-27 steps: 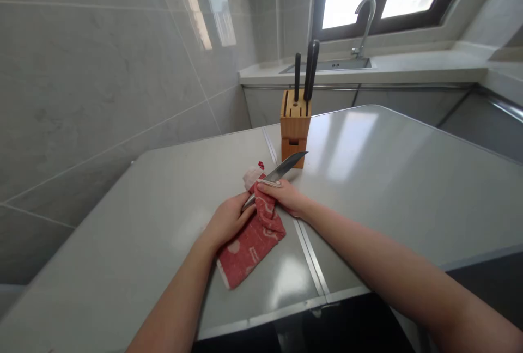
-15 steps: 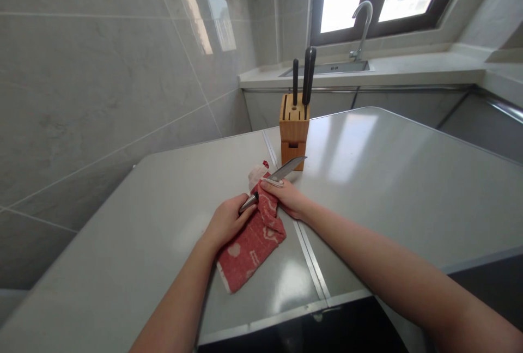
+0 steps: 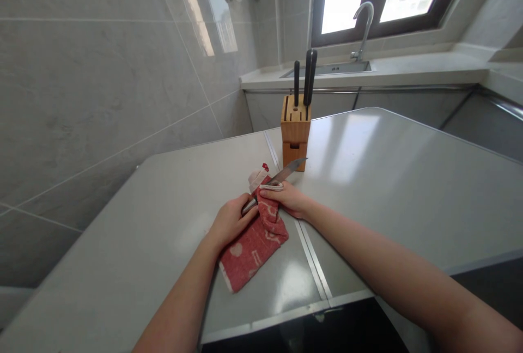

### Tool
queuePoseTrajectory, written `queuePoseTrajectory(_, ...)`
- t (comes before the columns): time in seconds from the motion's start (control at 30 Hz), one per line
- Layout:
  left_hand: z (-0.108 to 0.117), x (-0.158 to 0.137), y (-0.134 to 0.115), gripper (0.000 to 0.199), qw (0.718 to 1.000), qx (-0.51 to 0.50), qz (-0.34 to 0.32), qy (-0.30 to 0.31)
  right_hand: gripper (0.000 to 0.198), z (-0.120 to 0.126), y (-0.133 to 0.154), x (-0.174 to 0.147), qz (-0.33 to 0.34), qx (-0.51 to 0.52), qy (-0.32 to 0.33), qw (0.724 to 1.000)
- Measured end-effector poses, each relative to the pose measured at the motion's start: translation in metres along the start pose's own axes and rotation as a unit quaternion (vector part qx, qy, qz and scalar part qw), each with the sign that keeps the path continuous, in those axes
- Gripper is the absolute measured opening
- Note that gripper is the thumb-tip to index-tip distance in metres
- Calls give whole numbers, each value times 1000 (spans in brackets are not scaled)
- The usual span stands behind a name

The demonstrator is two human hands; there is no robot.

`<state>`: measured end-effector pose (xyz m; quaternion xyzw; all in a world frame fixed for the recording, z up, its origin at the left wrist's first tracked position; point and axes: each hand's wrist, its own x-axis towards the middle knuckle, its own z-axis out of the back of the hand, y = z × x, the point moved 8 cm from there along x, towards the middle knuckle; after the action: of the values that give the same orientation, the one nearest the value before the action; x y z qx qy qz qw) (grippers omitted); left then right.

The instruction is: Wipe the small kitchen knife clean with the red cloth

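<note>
My left hand [image 3: 230, 221] grips the handle of a steel knife [image 3: 289, 170] whose blade points away toward the right. My right hand [image 3: 287, 199] pinches a red patterned cloth [image 3: 252, 245] around the blade near its base. The cloth's free end lies on the grey table [image 3: 155, 217] below both hands. Just beyond the knife tip stands a wooden knife block [image 3: 295, 131] with black-handled knives upright in its slots.
A tiled wall [image 3: 90, 80] runs along the table's left side. Behind the table are a counter with a sink [image 3: 330, 68], a curved faucet [image 3: 364, 23] and a bright window. A seam [image 3: 310, 257] crosses the tabletop near my right wrist.
The knife has slid slightly back through the cloth, so a bit less blade shows beyond my right fingers. Both hands stay in nearly the same spot.
</note>
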<state>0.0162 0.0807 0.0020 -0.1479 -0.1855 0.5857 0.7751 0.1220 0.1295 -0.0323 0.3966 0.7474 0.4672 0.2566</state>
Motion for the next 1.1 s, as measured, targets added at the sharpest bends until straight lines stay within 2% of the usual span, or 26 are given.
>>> queuePoseTrajectory(0.37,1,-1,-8,33,1000,-22,-20,3,30,-2,1,-2,6,-34,1,999)
queuePoseTrajectory(0.57,1,1,-6,32,999,-30,-18,-14,29,-2,0,-1,-11,37,1,999)
queuePoseTrajectory(0.83,-1,2,-3,33,999,-25,-19,-16,28,2,1,2,1,94,-11,996)
queuePoseTrajectory(1.1,-2,1,-3,31,999,-40,-27,-13,27,1,2,0,13,5,-9,1000)
